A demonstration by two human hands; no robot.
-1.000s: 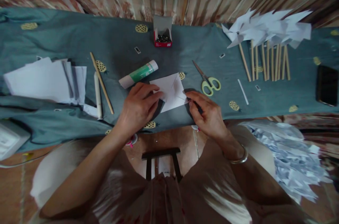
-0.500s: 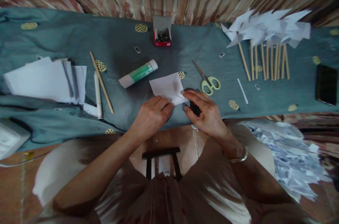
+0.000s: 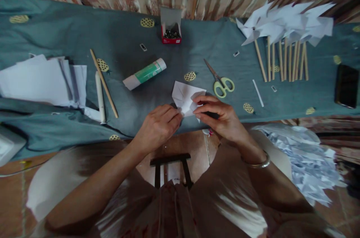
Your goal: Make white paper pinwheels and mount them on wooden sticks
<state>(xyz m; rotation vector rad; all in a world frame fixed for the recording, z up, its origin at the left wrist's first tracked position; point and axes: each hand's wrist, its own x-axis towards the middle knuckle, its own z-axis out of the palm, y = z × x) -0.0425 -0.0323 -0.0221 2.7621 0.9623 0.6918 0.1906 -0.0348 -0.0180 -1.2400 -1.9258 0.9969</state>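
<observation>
A small piece of white folded paper (image 3: pixel 188 93) lies near the front edge of the cloth-covered table, with crease lines across it. My left hand (image 3: pixel 161 125) is closed, its thumb and fingers pinching the paper's near left side. From the right, my right hand (image 3: pixel 218 115) has its fingertips on the paper's right part, fingers bent and closed in on it. Something dark shows under the right palm; I cannot make it out. Just beyond that hand are scissors with pale green handles (image 3: pixel 224 88). A green and white glue stick tube (image 3: pixel 146 74) lies beyond my left hand.
An open red box of small metal pieces (image 3: pixel 171 36) stands at the back. Paper pinwheels on wooden sticks (image 3: pixel 287 27) lie back right, a phone (image 3: pixel 347 86) far right. White paper sheets (image 3: pixel 42 82), a wooden stick (image 3: pixel 104 83) and a white rod (image 3: pixel 100 97) lie left.
The paper has been turned, and its far corner now points up and left. My right fingers have moved over its right side. The whole view has shifted slightly.
</observation>
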